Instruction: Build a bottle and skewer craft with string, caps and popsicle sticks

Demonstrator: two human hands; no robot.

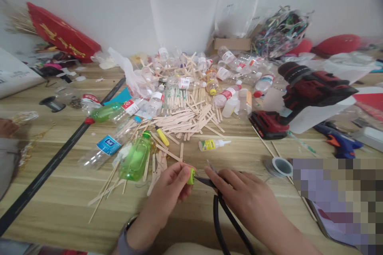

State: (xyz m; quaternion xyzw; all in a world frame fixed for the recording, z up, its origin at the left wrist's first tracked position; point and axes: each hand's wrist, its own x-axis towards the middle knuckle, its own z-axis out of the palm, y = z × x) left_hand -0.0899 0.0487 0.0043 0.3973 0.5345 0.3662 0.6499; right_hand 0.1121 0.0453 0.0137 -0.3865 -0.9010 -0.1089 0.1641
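Note:
My left hand (pixel 173 183) pinches a small yellow-green bottle cap (pixel 191 176) between thumb and fingers. My right hand (pixel 245 191) is closed around a pair of scissors (pixel 205 181) near the pivot, with the black handles hanging down toward me. The blades are spread, and the tip of one meets the cap's right side; whether it has gone in cannot be made out. Just beyond my hands lies a glue bottle (pixel 211 144) with a yellow label. A green plastic bottle (pixel 136 157) with a green cap lies left of my left hand.
Wooden craft sticks (pixel 191 119) and several plastic bottles fill the middle. A red-black cordless drill (pixel 302 99) stands at right, near a blue glue gun (pixel 339 139) and a wire spool (pixel 281 166). A yellow-handled screwdriver (pixel 162 136) lies ahead. Another person's hand (pixel 7 127) shows at left.

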